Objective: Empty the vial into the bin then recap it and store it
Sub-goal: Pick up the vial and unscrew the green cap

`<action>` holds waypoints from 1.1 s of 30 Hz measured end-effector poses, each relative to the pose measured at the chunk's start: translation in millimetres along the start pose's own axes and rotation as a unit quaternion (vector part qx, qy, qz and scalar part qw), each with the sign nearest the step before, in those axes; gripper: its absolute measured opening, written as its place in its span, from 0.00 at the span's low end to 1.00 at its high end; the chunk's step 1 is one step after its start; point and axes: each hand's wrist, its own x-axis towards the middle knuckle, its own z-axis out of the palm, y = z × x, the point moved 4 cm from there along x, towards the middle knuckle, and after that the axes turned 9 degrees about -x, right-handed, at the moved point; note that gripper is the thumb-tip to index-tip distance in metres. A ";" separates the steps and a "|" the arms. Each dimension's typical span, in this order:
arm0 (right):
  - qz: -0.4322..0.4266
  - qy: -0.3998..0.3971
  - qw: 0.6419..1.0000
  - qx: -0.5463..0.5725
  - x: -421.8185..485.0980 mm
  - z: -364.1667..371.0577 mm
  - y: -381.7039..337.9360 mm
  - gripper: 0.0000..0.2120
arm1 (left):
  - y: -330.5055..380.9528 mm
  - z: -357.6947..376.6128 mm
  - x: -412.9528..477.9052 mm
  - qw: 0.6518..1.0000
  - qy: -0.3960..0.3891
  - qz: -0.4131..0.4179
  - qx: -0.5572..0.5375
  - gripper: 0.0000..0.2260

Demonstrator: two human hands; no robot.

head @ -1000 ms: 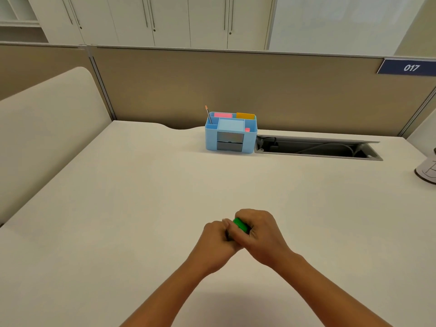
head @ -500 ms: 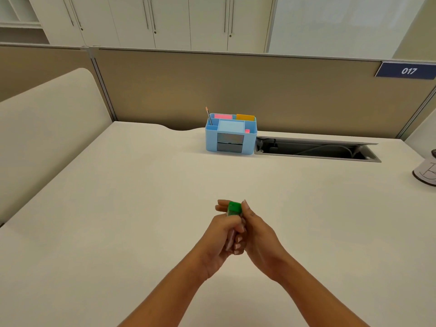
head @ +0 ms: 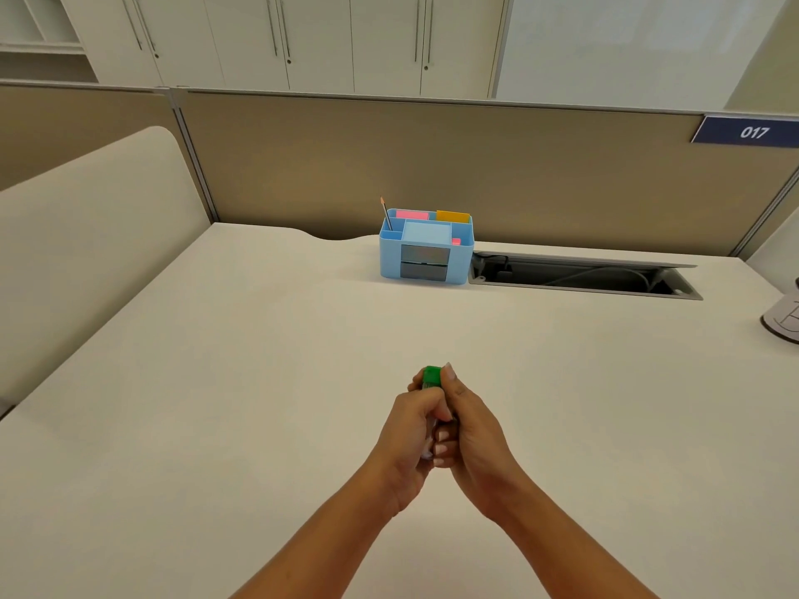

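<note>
Both hands are pressed together over the middle of the white desk [head: 259, 382]. A small vial with a green cap [head: 431, 377] sticks out above them, cap pointing away from me. My left hand [head: 410, 430] wraps the vial's body, which is almost fully hidden. My right hand [head: 471, 430] presses against it from the right, thumb alongside the green cap. A light blue desk organizer [head: 426, 252] with open compartments and two small drawers stands at the back of the desk, well beyond the hands.
A pencil [head: 386, 213], pink notes and an orange card stand in the organizer. To its right lies an open cable tray slot [head: 583, 276] in the desk. A round grey object [head: 784, 322] sits at the right edge. Beige partition walls close off the back and left.
The hands have turned the vial from lying sideways to pointing away from me, lifted a little forward. The green cap now shows above the fingers instead of between them.
</note>
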 end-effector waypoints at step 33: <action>-0.032 -0.013 0.999 0.037 7.9 -9.6 -4.0 0.22 | 3.7 -4.8 -6.1 0.967 0.051 0.159 0.190 0.16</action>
